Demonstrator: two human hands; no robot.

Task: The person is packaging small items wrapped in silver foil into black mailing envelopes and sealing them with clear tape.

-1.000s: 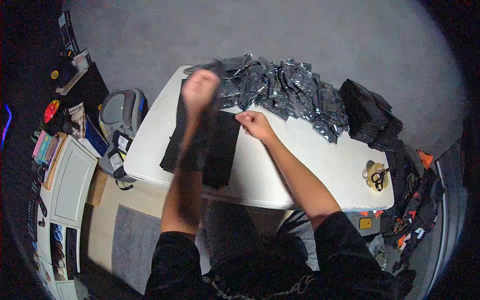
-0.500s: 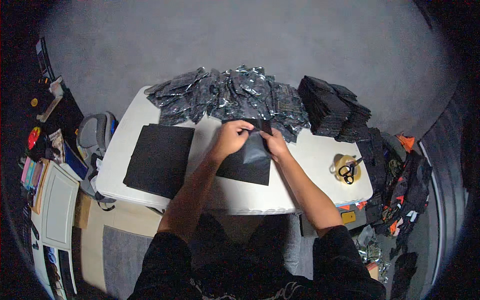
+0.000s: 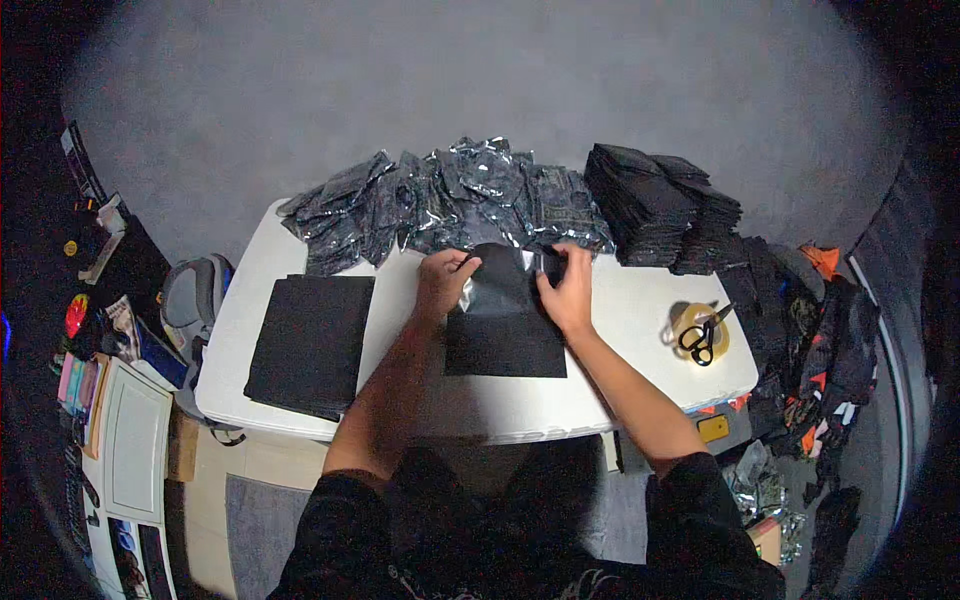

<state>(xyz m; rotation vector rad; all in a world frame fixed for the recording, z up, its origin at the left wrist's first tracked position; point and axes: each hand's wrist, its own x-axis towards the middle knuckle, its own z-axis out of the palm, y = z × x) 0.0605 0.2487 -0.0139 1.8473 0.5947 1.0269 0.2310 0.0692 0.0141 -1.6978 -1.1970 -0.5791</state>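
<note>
My left hand (image 3: 443, 283) pinches the left edge of a thin, shiny plastic bag (image 3: 500, 283). On the opposite side, the fingers of my right hand (image 3: 568, 287) are closed on the bag's right edge. The bag looks see-through, with dark material showing behind it. Under it and nearer me, a flat piece of black cloth (image 3: 506, 352) lies on the white table (image 3: 410, 395). Just beyond my hands is a heap of black items in shiny clear bags (image 3: 455, 195). Left of my forearm rests a flat stack of black cloth (image 3: 310, 340).
Tall stacks of folded black cloth (image 3: 645, 205) stand at the table's back right. Black scissors (image 3: 697, 347) lie on a roll of tape (image 3: 716, 345) near the right edge. A grey chair (image 3: 193, 300) and a white cabinet (image 3: 138, 435) are to the left; piled clothing (image 3: 815, 345) is at right.
My hands have moved apart, the left one leftward and the right one slightly right. The plastic bag is now spread wider between them. The whole view has shifted a little.
</note>
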